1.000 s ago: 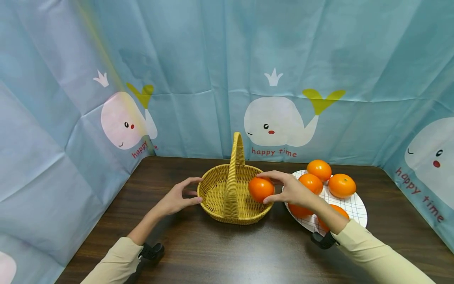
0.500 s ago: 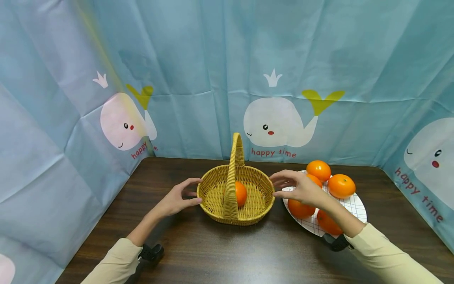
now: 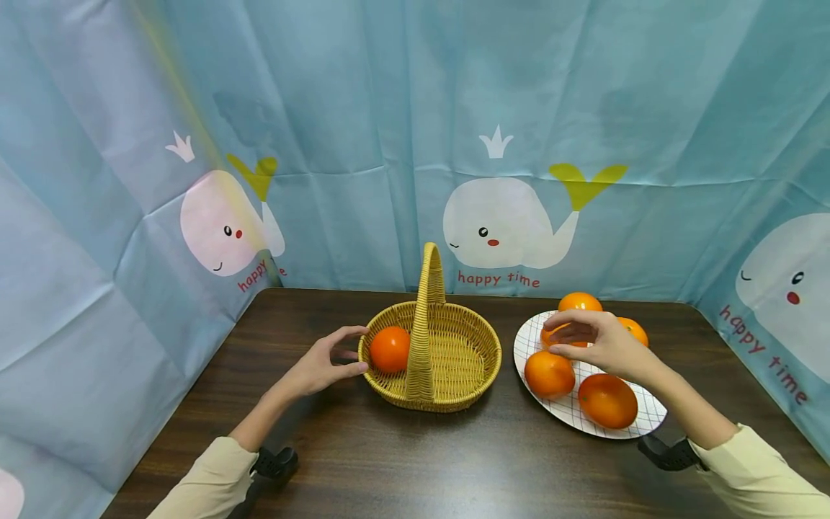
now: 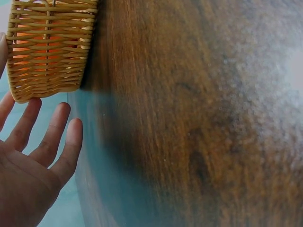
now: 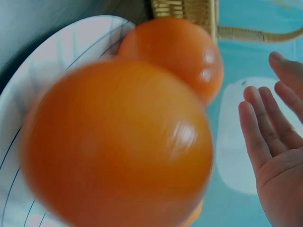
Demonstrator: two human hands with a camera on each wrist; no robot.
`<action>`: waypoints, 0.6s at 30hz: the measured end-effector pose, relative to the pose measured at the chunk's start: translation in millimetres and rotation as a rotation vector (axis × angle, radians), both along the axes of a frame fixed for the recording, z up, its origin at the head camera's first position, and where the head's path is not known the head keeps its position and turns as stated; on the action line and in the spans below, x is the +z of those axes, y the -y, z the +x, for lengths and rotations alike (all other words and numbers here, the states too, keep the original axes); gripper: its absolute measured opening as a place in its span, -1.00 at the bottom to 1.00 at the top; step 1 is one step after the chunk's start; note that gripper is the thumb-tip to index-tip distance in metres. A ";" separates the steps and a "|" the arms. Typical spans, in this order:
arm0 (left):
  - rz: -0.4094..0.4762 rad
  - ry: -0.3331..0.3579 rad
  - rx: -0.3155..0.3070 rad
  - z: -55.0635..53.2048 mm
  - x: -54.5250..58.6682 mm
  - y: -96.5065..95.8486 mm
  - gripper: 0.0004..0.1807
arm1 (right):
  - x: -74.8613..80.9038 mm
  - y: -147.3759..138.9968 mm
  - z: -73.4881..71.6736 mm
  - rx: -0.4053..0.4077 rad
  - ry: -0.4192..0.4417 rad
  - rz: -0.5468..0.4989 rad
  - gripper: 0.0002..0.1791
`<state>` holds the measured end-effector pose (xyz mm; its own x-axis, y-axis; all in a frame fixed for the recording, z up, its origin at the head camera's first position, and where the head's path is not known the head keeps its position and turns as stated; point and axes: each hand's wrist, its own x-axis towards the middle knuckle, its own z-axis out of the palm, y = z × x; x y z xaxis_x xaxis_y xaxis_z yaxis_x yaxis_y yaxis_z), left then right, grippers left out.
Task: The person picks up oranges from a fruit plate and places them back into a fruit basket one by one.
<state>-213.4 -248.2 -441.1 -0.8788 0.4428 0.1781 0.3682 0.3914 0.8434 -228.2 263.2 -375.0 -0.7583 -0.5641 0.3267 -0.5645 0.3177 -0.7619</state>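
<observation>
A woven yellow basket with a tall arched handle stands mid-table, and one orange lies in its left half. At the basket's left rim rests my left hand, thumb and fingers spread against the side. In the left wrist view, the orange shows through the weave of the basket, fingertips at its end. My right hand hovers over the white plate, thumb and fingers apart with nothing between them. Several oranges lie on this plate, among them a front-left orange and a front-right orange; the hand partly hides others.
The dark wooden table ends at the back against a blue curtain printed with whales. The basket's handle rises between its two halves. Both wrists carry black bands.
The right hand has let go of the orange inside the basket and moved right, over the plate. That orange has rolled left past the handle. The left hand has stayed at the rim.
</observation>
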 end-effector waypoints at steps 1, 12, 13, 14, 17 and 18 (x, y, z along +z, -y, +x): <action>-0.001 0.000 -0.001 0.0 0.2 0.0 -0.35 | -0.1 -4.5 1.0 -0.009 -0.001 0.004 -0.61; -0.007 -0.008 -0.008 -1.1 0.6 -0.8 -0.33 | -0.7 -46.4 14.2 -0.096 -0.010 0.051 -0.61; -0.007 -0.008 -0.009 -1.1 0.5 -0.9 -0.33 | -1.1 -49.6 15.2 -0.106 -0.019 0.059 -0.61; -0.007 -0.008 -0.009 -1.1 0.3 -0.8 -0.32 | -1.5 -52.3 16.1 -0.113 -0.026 0.063 -0.61; -0.003 -0.006 -0.010 -0.6 -0.1 -0.4 -0.32 | -2.4 -59.7 19.0 -0.115 -0.041 0.074 -0.59; -0.005 -0.007 -0.010 -0.6 -0.4 -0.3 -0.32 | -2.7 -62.1 19.9 -0.112 -0.046 0.080 -0.58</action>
<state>-214.1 -247.9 -441.5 -0.8732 0.4520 0.1821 0.3777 0.3917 0.8390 -208.3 325.3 -377.7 -0.8032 -0.5025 0.3200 -0.5559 0.4391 -0.7058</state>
